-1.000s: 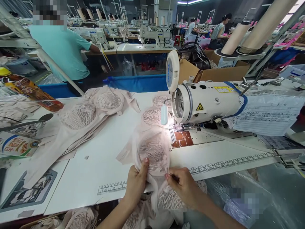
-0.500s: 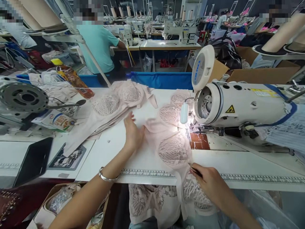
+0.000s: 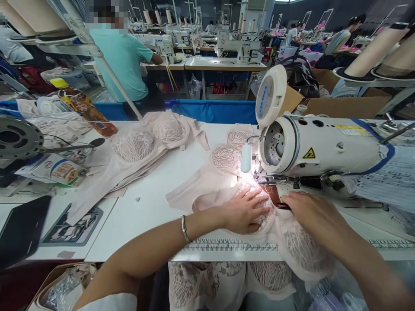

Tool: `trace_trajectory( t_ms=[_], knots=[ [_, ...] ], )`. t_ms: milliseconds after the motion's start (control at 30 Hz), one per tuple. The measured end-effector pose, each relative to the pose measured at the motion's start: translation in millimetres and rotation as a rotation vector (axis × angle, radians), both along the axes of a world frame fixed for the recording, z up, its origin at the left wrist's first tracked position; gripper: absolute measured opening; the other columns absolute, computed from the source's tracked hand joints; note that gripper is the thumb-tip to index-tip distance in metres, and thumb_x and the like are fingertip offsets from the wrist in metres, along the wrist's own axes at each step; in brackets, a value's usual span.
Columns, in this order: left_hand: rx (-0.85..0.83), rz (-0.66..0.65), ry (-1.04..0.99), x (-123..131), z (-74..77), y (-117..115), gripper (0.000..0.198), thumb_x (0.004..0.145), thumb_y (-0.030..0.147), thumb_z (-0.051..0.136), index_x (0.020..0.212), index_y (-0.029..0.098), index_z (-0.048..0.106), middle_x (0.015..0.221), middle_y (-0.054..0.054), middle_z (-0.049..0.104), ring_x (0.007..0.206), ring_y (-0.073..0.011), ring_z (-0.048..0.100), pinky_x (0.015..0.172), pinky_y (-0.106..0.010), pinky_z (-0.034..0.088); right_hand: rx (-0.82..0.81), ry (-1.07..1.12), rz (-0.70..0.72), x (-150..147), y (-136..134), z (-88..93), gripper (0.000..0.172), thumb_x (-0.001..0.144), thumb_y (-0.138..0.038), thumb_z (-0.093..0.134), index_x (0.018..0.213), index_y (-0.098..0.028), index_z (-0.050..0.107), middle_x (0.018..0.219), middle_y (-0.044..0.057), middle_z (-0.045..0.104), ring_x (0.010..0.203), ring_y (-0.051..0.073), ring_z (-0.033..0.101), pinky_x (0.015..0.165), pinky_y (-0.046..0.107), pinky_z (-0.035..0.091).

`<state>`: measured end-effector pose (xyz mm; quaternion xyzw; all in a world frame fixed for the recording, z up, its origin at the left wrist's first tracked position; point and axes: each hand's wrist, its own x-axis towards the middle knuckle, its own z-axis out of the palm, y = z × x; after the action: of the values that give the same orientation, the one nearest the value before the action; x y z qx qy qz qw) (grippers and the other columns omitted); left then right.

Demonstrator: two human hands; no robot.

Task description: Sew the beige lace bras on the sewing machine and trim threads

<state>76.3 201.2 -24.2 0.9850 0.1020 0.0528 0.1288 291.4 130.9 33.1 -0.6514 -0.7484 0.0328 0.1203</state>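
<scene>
My left hand [image 3: 244, 211] lies with its fingers spread on a pale pink lace bra [image 3: 202, 188], just in front of the lit needle area of the sewing machine [image 3: 324, 142]. Fingers curled, my right hand [image 3: 309, 211] is closed on a small dark tool [image 3: 284, 206] whose kind I cannot make out. Beneath my right forearm, a lace cup [image 3: 304, 246] droops over the table's front edge. More lace cups [image 3: 226, 159] lie behind the needle area. The needle itself is lost in glare.
Stacked pink bras [image 3: 134, 147] lie left of the machine. Further left are a drink bottle [image 3: 86, 108], a carton [image 3: 53, 170] and a dark tablet-like slab [image 3: 24, 224]. More bras [image 3: 207, 283] hang below the front edge. A co-worker in a turquoise shirt [image 3: 118, 65] sits beyond.
My left hand has come right, from above the table onto the bra. My right hand has moved up and right with the dark tool. The bra's near part has shifted right.
</scene>
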Motion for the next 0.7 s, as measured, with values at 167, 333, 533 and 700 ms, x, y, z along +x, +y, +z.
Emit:
trace_trajectory(
  t_ms=[167,333,533,700],
  knots=[
    [0.150,-0.045,-0.142,2,-5.3,19,0.027,0.101,0.030,0.051,0.117,0.019,0.070,0.130,-0.012,0.064,0.126,-0.0298,0.052,0.103,-0.042,0.044,-0.023,0.074,-0.086,-11,26,-45.6,0.010,0.085,-0.025,0.057,0.095,-0.024,0.061,0.093,0.004,0.068,0.071,0.020,0.063,0.056,0.028,0.036],
    [0.400,-0.035,-0.174,6,-13.1,5,0.028,0.102,0.013,0.040,0.113,0.005,0.065,0.096,-0.016,0.068,0.090,-0.0244,0.058,0.076,-0.036,0.046,0.019,0.238,-0.173,-15,32,-68.3,0.017,0.087,-0.037,0.056,0.075,-0.025,0.055,0.078,0.001,0.069,0.067,0.020,0.062,0.057,0.028,0.038],
    [0.255,0.026,-0.082,4,-8.0,-1,0.040,0.103,0.023,0.040,0.137,0.008,0.054,0.136,-0.021,0.054,0.125,-0.0343,0.051,0.101,-0.051,0.044,0.186,0.286,-0.288,-7,36,-77.5,0.024,0.087,-0.038,0.046,0.074,-0.023,0.061,0.069,0.005,0.070,0.061,0.022,0.062,0.061,0.031,0.041],
    [0.073,0.031,-0.031,2,-6.3,-6,0.045,0.103,0.035,0.042,0.145,0.022,0.052,0.151,-0.018,0.044,0.145,-0.0418,0.032,0.111,-0.070,0.030,0.118,0.299,-0.319,-16,38,-75.7,0.024,0.083,-0.046,0.056,0.085,-0.024,0.066,0.075,0.003,0.071,0.064,0.021,0.063,0.057,0.028,0.039]
  ],
)
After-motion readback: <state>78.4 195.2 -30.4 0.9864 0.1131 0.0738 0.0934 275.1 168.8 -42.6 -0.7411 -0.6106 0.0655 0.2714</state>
